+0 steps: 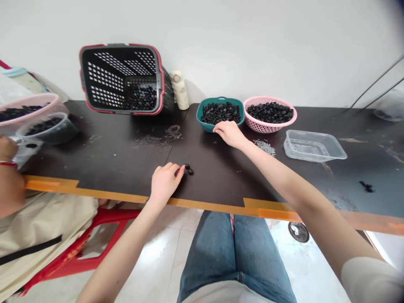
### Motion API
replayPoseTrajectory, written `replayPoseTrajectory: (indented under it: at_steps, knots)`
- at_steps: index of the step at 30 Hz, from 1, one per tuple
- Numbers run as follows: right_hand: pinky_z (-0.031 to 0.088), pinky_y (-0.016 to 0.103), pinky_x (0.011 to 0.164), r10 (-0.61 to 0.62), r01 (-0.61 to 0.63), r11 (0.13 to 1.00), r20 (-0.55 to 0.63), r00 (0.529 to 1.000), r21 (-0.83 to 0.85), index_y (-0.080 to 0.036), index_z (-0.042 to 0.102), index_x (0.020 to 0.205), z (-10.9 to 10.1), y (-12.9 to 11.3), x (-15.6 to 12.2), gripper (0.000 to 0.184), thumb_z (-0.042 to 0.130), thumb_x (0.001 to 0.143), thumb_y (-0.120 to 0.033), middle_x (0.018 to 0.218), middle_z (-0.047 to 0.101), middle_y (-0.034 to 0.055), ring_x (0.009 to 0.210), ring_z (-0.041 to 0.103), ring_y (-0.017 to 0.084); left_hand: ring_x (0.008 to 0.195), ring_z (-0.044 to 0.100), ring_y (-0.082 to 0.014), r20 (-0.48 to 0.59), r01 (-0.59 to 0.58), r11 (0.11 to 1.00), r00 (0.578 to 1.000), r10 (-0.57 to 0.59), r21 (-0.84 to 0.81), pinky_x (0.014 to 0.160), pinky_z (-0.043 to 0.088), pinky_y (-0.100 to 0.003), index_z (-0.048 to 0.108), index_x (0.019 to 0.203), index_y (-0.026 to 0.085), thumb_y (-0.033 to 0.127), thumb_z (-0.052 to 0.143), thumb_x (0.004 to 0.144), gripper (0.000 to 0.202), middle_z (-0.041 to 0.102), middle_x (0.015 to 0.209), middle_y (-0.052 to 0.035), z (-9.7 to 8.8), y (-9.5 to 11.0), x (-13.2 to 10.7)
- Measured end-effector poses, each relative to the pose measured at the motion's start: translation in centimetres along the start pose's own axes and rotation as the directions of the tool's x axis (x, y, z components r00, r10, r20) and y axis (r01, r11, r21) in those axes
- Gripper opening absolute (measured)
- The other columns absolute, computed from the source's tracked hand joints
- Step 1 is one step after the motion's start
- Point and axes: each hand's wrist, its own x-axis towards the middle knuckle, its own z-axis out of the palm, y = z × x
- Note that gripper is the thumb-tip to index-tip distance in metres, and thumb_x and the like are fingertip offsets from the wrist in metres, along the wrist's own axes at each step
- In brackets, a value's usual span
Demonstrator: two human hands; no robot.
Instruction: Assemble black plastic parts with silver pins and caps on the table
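My left hand (166, 182) rests low over the dark table, its fingers curled together; what they hold, if anything, is hidden. Small round black pieces (190, 171) lie right beside its fingertips. Farther forward, my right hand (229, 133) is at the front rim of a green basket (200, 118) heaped with small black ring-like parts (221, 112). Its thumb and fingers are pinched together, and I cannot make out anything between them. Against the green basket stands a pink basket (259, 127) full of similar black parts (270, 112).
Small grey metal pins (265, 147) lie near my right forearm, beside a clear plastic tray (328, 156). A black crate (162, 90) and a bottle (180, 91) stand by the wall. At left, a co-worker's hand (6, 148) is near a clear tub (65, 131).
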Motion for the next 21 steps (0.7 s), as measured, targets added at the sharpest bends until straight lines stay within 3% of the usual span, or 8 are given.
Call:
replayPoseTrajectory:
  at_steps: [4,7,12,16,21]
  knots:
    - [0.039,0.046,0.094,0.011,-0.011,1.0,-0.024,1.0,-0.003,-0.017,0.074,0.101,0.3,-1.5,-1.8,0.027,0.047,0.102,-0.013,0.113,0.075,0.0106,0.104,0.062,0.031,0.066,0.062,-0.0177,0.005,0.041,0.986,0.999,-0.04,-0.165,0.071,0.045,-0.032,0.072,0.096,0.019,0.041,0.056,0.099,0.027,0.072,0.09,-0.0042,-0.3,0.3,-0.5]
    - [0.038,0.044,0.092,-0.003,0.003,1.0,-0.029,1.0,0.004,-0.018,0.073,0.102,0.4,-3.6,-3.3,0.025,0.048,0.103,-0.015,0.111,0.076,0.0091,0.103,0.061,0.03,0.069,0.064,-0.0165,0.072,-0.045,0.964,0.995,0.065,-0.262,0.073,0.049,-0.031,0.07,0.11,0.021,0.044,0.062,0.096,0.028,0.073,0.104,-0.0055,-0.1,1.2,-0.6]
    - [0.038,0.043,0.091,-0.03,0.031,0.999,-0.043,0.999,0.013,-0.017,0.072,0.103,0.8,-6.8,-5.3,0.024,0.048,0.104,-0.015,0.113,0.075,0.0088,0.105,0.06,0.029,0.093,0.07,-0.0225,0.109,-0.125,0.941,0.98,0.167,-0.315,0.083,0.052,-0.033,0.072,0.107,0.021,0.035,0.056,0.1,0.023,0.073,0.104,-0.0072,0.8,2.1,-0.5]
    - [0.038,0.042,0.088,-0.038,0.04,0.999,-0.051,0.998,0.026,-0.017,0.072,0.103,0.6,-8.1,-6.3,0.023,0.049,0.104,-0.016,0.11,0.076,0.0069,0.101,0.06,0.027,0.093,0.07,-0.0232,0.088,-0.041,0.932,0.993,0.078,-0.361,0.084,0.052,-0.033,0.07,0.112,0.02,0.036,0.053,0.101,0.025,0.074,0.101,-0.0079,1.0,1.8,-0.6]
    - [0.037,0.043,0.091,-0.078,0.08,0.997,-0.075,0.994,0.018,-0.02,0.072,0.102,0.8,-8.6,-7.0,0.023,0.049,0.103,-0.016,0.114,0.074,0.009,0.105,0.059,0.028,0.074,0.066,-0.0184,0.062,0.057,0.94,0.997,-0.039,-0.337,0.072,0.05,-0.03,0.073,0.1,0.02,0.041,0.05,0.101,0.031,0.072,0.097,-0.0069,1.0,1.4,-0.5]
